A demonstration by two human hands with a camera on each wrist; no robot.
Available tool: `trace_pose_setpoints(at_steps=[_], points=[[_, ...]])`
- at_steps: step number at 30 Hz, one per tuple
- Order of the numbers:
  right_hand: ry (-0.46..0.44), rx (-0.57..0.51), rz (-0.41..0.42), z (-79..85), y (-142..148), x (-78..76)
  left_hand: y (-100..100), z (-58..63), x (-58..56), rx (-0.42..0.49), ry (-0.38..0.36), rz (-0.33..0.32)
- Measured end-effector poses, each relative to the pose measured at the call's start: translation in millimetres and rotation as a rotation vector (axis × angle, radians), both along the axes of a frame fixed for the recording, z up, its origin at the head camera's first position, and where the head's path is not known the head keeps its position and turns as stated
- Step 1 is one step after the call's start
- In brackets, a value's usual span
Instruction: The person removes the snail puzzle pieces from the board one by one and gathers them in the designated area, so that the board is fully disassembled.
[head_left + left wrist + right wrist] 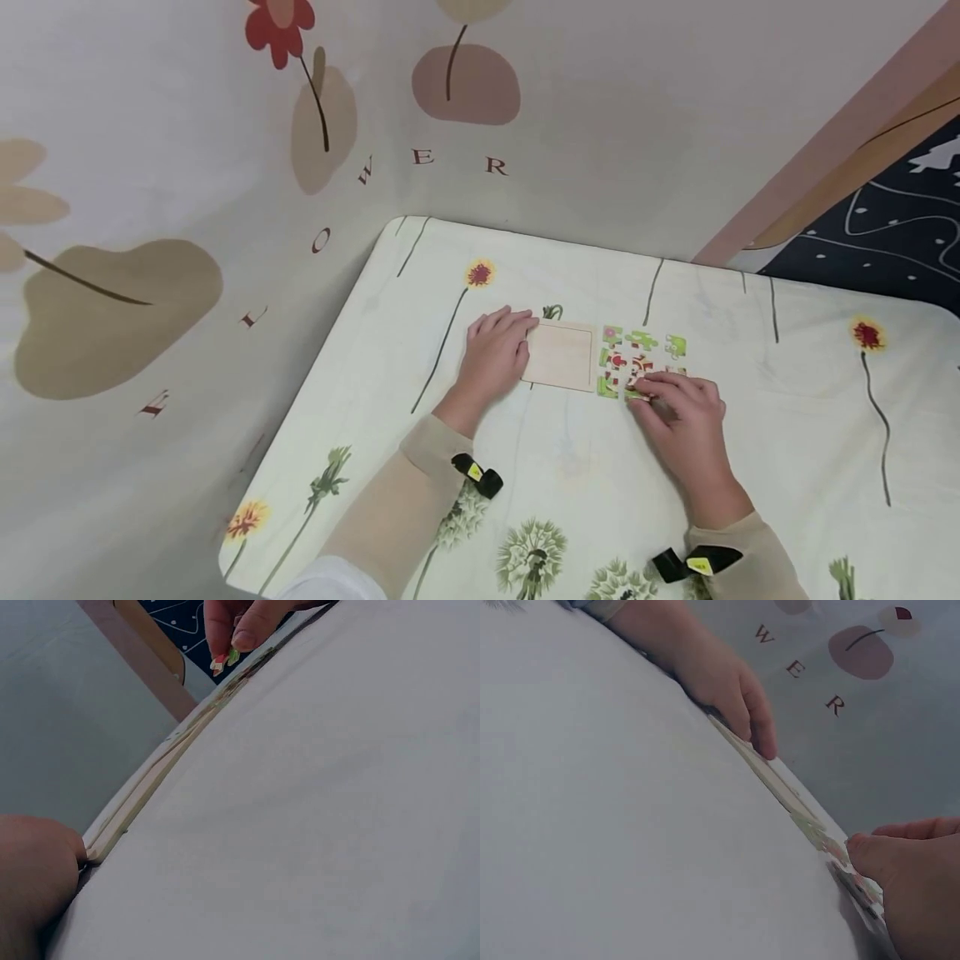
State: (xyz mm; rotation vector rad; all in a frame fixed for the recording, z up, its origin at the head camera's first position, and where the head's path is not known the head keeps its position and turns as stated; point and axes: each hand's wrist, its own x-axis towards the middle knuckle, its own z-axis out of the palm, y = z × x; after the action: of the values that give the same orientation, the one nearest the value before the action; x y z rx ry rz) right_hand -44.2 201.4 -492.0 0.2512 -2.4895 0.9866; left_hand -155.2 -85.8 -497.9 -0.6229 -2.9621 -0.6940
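My left hand (495, 354) rests at the left edge of a shallow, pale wooden puzzle tray (558, 357), its fingers reaching to the far corner. In the right wrist view, that hand's fingertips (765, 746) lie right at the tray's edge. My right hand (686, 417) pinches a small jigsaw piece (218, 664) with red, white and green on it, between thumb and fingers. It is over the near side of a group of loose jigsaw pieces (642, 340), which lie in rough rows just right of the tray. The hand partly hides some of them.
A pale cloth with printed flowers (867, 335) covers the table (600, 467). Behind and to the left stands a light curtain-like fabric (600, 150) with printed shapes and letters. Dark patterned fabric (892, 225) hangs at the far right. Each wrist wears a black strap (477, 475).
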Motion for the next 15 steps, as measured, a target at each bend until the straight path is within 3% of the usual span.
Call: trace_pose_setpoints(at_steps=[8, 15], points=[[-0.026, 0.006, -0.088, 1.5, 27, 15.5, 1, 0.2, 0.7, 0.001, -0.013, -0.005], [-0.043, 0.013, -0.113, 2.5, 36, 16.8, 0, 2.4, -0.2, 0.011, -0.009, 0.001]])
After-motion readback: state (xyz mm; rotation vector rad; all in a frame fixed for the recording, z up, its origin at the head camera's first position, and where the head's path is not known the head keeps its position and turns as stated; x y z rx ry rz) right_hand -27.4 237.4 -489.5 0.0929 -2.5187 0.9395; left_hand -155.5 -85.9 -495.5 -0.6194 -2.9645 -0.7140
